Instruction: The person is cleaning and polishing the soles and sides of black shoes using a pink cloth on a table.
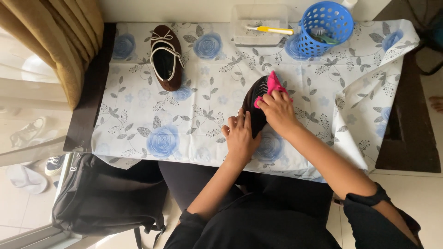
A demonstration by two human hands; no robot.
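Frame centre: our left hand (pixel 240 138) lies flat, fingers spread, pinning the dark shoe (pixel 254 108) to the desk (pixel 138 124). Our right hand (pixel 278 110) presses a pink cloth (pixel 273 84), fingers curled, onto it. Upper left: second brown shoe (pixel 166 56). Upper right: blue basket (pixel 325 26).

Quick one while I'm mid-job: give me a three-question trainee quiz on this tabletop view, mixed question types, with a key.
1. True or false: the right hand presses a pink cloth onto the dark shoe.
2. Multiple choice: the yellow toothbrush lies
A. in the blue basket
B. across the clear plastic tub
C. on the floor
3. Fill in: the second brown shoe with white straps lies toward the far ____ corner of the floral tablecloth, away from both hands.

Key
1. True. The left hand steadies the shoe at its near end.
2. B
3. left
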